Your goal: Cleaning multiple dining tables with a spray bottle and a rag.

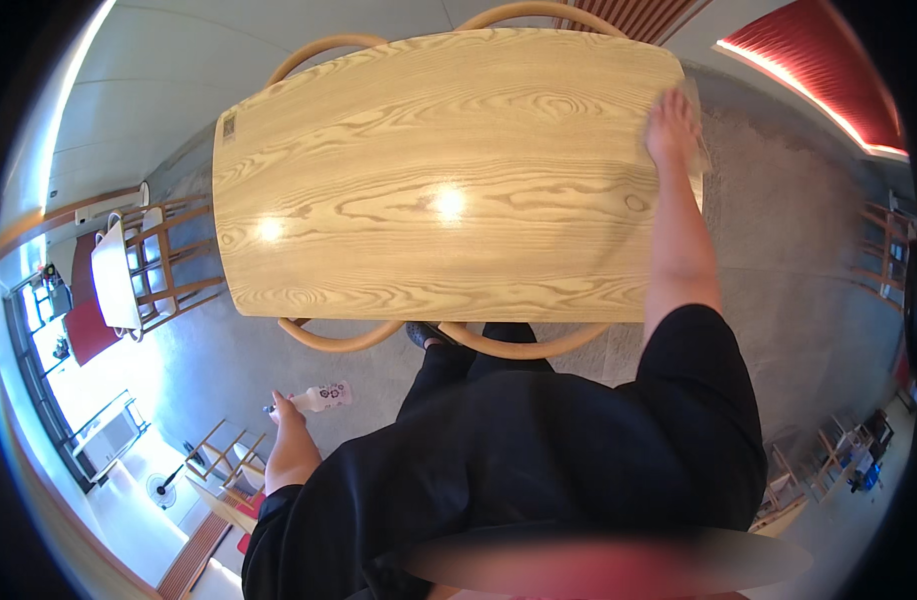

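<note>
A wooden table (443, 127) with bold grain spreads out before me. My right hand (673, 133) lies palm down at its right end, blurred by motion. Under that hand is a greyish cloth (703, 157), mostly hidden, its edge poking past the tabletop's end. Low at my left side, away from the table, my left hand (283, 409) grips a pale spray bottle (325, 397) by its neck. The bottle is tilted sideways and carries a dark flower pattern.
Curved wooden chair backs (342, 341) press close to the table's near edge, and more (327, 49) line the far edge. A small printed sticker (229, 127) is on the tabletop's left corner. At far left stands a white table (113, 274) with chairs; a fan (161, 490) is behind.
</note>
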{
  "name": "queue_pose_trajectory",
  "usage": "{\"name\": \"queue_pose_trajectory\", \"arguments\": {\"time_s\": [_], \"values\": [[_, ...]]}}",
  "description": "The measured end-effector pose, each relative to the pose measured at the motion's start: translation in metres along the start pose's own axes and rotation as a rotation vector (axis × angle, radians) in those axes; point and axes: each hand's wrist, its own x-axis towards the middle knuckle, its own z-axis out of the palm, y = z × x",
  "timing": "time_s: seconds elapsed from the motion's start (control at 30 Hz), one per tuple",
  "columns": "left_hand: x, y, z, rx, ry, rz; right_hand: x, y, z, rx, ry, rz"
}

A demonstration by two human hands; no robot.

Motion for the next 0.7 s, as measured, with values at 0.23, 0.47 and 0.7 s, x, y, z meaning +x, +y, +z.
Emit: {"name": "queue_pose_trajectory", "arguments": {"time_s": [0.23, 0.47, 0.7], "values": [[0.014, -0.034, 0.01, -0.067, -0.006, -0.031, -0.17, -0.055, -0.012, -0.067, 0.103, 0.283], [0.006, -0.048, 0.01, -0.078, -0.026, 0.008, -0.244, -0.346, -0.006, 0.418, -0.126, -0.83], [0.001, -0.021, -0.01, -0.055, -0.017, 0.123, -0.105, -0.462, -0.007, 0.306, -0.167, -0.823]]}}
